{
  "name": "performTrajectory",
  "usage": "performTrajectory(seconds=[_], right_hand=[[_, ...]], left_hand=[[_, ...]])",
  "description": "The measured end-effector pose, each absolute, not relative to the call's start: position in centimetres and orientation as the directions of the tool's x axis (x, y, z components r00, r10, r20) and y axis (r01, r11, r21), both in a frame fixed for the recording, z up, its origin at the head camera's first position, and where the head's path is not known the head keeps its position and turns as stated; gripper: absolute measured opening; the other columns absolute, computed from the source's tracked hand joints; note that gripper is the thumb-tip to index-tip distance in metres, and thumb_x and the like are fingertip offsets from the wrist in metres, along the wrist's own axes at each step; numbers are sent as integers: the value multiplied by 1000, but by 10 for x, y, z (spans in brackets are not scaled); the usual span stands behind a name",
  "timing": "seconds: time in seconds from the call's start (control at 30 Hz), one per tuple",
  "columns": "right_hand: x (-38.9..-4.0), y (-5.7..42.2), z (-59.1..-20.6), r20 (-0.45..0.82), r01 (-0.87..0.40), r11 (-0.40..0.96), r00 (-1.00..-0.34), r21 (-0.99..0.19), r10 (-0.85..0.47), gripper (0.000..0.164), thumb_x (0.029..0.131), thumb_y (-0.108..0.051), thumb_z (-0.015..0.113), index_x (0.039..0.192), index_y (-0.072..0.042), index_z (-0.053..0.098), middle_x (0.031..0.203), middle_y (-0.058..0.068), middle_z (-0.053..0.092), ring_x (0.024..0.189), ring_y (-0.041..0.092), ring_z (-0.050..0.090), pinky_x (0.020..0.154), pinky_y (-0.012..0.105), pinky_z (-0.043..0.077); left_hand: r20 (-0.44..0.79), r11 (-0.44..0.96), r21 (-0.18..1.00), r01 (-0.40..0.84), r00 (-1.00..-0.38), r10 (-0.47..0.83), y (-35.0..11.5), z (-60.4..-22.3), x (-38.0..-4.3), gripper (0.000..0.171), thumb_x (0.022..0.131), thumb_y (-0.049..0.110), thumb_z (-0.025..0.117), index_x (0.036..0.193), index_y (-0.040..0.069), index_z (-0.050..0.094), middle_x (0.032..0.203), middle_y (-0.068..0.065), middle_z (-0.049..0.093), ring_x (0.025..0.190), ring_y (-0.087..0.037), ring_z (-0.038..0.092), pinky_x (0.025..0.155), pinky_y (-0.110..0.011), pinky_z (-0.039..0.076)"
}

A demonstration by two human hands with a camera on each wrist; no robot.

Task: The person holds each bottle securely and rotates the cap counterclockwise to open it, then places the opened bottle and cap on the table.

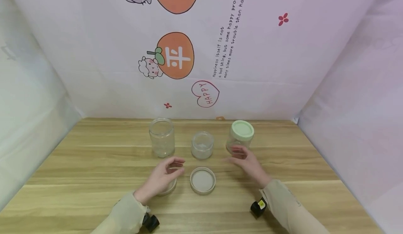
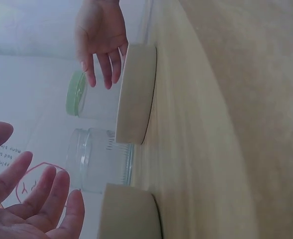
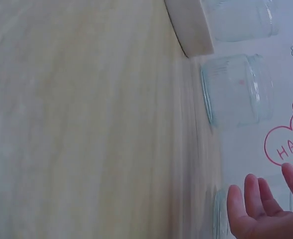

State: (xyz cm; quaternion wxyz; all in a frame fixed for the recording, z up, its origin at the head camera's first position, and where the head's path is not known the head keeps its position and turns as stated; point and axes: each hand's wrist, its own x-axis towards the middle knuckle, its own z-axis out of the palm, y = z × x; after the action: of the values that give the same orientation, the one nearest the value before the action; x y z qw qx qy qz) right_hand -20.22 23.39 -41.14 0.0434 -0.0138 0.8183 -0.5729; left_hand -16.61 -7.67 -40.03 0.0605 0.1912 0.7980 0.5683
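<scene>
My left hand, fingers loosely spread, holds nothing beside a round beige lid; my right hand, equally relaxed, holds nothing by a clear, cylindrical, glassy jar capped in pale green, contact unclear. It stands toward the wooden bench's back, spaced from a tall clear open jar and a short clear open jar, likely for hand room. Its walls look see-through.
</scene>
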Motion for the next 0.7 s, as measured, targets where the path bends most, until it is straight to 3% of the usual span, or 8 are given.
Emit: performTrajectory(seconds=[0.23, 0.43, 0.7], right_hand=[[-204, 249, -406, -39, 60, 366, -997, -929, 65, 51, 90, -21, 63, 130, 5, 44, 133, 24, 48, 121, 32, 48, 95, 33, 46], [-209, 262, -404, -53, 98, 428, -992, -899, 116, 57, 89, -30, 66, 130, 3, 43, 132, 23, 48, 122, 32, 48, 100, 40, 44], [-218, 270, -401, -76, 121, 385, -989, -915, 130, 70, 87, -19, 67, 139, 4, 27, 138, 27, 37, 127, 38, 40, 104, 46, 40]], left_hand=[[120, 287, 928, 238, -920, 374, -74, -403, -168, 35, 93, 16, 60, 121, -3, 55, 123, -23, 57, 111, -34, 58, 95, -40, 49], [111, 286, 931, 228, -921, 374, -73, -404, -169, 36, 92, 16, 60, 122, -3, 55, 123, -22, 57, 111, -33, 59, 93, -36, 50], [124, 265, 934, 240, -913, 388, -72, -402, -168, 37, 93, 16, 59, 122, -6, 53, 123, -24, 56, 111, -33, 59, 94, -39, 50]])
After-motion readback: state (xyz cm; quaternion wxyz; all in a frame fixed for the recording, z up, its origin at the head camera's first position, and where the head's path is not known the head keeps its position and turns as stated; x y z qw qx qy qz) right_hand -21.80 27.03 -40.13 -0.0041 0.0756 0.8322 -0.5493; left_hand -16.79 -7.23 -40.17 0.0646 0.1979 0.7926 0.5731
